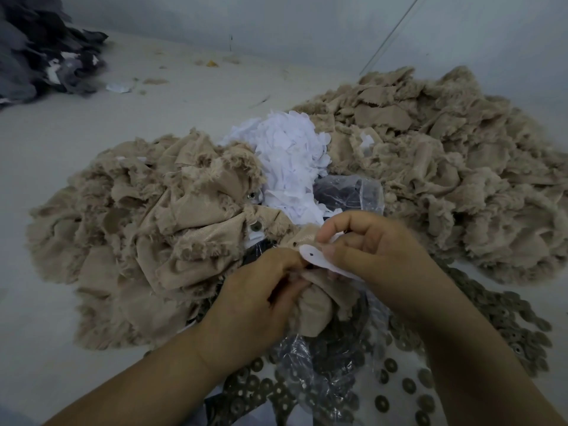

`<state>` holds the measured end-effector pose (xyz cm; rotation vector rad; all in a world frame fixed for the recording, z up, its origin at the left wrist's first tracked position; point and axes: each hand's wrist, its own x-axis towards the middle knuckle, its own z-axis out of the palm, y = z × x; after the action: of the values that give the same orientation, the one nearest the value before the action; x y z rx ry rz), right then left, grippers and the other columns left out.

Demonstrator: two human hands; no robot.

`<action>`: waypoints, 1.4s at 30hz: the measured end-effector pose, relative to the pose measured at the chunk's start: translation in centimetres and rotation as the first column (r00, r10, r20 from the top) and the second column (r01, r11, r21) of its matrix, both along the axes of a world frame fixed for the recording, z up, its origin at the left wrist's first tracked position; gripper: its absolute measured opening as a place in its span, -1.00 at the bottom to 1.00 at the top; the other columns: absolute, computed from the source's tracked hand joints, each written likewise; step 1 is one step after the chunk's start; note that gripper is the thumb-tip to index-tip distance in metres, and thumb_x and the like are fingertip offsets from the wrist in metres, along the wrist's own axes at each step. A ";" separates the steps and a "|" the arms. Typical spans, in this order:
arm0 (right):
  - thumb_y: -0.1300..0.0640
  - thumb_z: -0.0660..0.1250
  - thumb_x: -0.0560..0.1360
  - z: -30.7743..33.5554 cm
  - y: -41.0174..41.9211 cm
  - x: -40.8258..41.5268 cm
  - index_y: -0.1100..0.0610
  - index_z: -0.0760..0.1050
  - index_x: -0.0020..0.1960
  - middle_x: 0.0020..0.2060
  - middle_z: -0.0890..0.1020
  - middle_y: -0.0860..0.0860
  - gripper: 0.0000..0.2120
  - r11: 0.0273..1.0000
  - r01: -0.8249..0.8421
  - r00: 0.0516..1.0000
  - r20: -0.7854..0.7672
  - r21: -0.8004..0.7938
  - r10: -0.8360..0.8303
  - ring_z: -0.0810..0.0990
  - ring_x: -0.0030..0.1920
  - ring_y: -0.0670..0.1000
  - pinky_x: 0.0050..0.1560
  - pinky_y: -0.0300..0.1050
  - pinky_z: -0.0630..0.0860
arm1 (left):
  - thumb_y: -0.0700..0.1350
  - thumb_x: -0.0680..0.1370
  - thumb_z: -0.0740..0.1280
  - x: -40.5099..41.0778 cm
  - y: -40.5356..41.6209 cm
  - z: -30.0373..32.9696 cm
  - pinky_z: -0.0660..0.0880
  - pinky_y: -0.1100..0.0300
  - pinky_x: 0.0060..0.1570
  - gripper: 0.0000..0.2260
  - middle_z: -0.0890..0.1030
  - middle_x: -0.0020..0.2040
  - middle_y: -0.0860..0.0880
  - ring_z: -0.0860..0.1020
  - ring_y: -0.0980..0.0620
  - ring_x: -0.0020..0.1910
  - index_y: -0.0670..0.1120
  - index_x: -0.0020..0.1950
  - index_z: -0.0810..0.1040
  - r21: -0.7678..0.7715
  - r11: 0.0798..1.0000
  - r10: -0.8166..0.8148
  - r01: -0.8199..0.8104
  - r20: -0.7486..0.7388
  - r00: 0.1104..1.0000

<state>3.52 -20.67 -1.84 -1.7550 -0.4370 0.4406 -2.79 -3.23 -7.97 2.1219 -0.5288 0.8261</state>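
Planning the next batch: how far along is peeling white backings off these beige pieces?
Done, seemingly: a heap of white backings lies between the left beige pile and the right beige pile; I cannot tell which is finished. In hand: the left hand grips a beige piece while the right hand pinches its white backing. Left: likely much of one pile.
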 end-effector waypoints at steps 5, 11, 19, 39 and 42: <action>0.24 0.41 0.52 -0.1 0.2 -0.1 0.04 0.69 -0.15 -0.25 0.62 0.39 -0.85 0.999 -0.025 0.999 0.033 0.030 0.024 0.50 -0.32 0.38 -0.18 0.13 0.45 | -0.19 0.51 0.40 0.0 0.2 0.2 0.43 0.46 0.17 -0.80 0.64 0.07 0.02 0.61 0.14 0.04 -0.21 0.12 0.64 0.038 0.998 0.058 -0.059 0.033 0.998; 0.26 0.42 0.51 -0.3 0.5 -0.2 0.02 0.69 -0.15 -0.31 0.69 0.09 -0.83 0.999 0.002 0.982 0.188 -0.049 0.007 0.60 -0.27 0.29 -0.28 0.01 0.55 | -0.17 0.52 0.37 0.1 0.1 0.7 0.40 0.46 0.20 -0.81 0.58 0.11 0.07 0.53 0.27 0.13 -0.19 0.10 0.65 0.031 0.998 0.055 -0.057 0.058 0.997; 0.30 0.50 0.42 0.1 0.1 -0.4 -0.01 0.70 -0.16 -0.31 0.70 -0.08 -0.80 0.988 -0.014 0.928 0.367 -0.156 0.071 0.63 -0.33 -0.05 -0.31 -0.33 0.54 | -0.06 0.45 0.46 0.0 0.0 0.7 0.40 0.61 -0.02 -0.69 0.49 0.00 0.05 0.56 0.11 -0.10 -0.11 0.09 0.45 -0.027 0.995 0.093 -0.092 0.029 0.995; 0.22 0.50 0.41 0.3 -0.7 0.0 0.02 0.66 -0.16 -0.35 0.64 -0.06 -0.89 0.941 -0.137 0.882 0.395 -0.310 0.258 0.59 -0.34 -0.03 -0.27 -0.17 0.60 | -0.22 0.46 0.47 0.7 1.1 -0.7 0.52 0.25 0.22 -0.77 0.67 0.06 -0.20 0.61 0.02 0.09 -0.30 0.07 0.66 0.261 0.965 -0.025 -0.031 0.209 0.977; 0.22 0.52 0.41 0.2 -0.7 0.1 0.06 0.66 -0.15 -0.34 0.65 -0.04 -0.91 0.944 -0.134 0.898 0.365 -0.303 0.245 0.59 -0.33 -0.02 -0.26 -0.17 0.60 | -0.22 0.47 0.45 0.9 1.1 -0.7 0.46 0.31 0.26 -0.78 0.68 0.03 -0.23 0.60 0.01 0.08 -0.31 0.06 0.66 0.249 0.969 -0.037 -0.008 0.176 0.984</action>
<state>3.65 -21.32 -1.64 -2.0861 -0.8821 0.2860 -1.86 -2.13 -8.71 2.2784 -0.7774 0.9926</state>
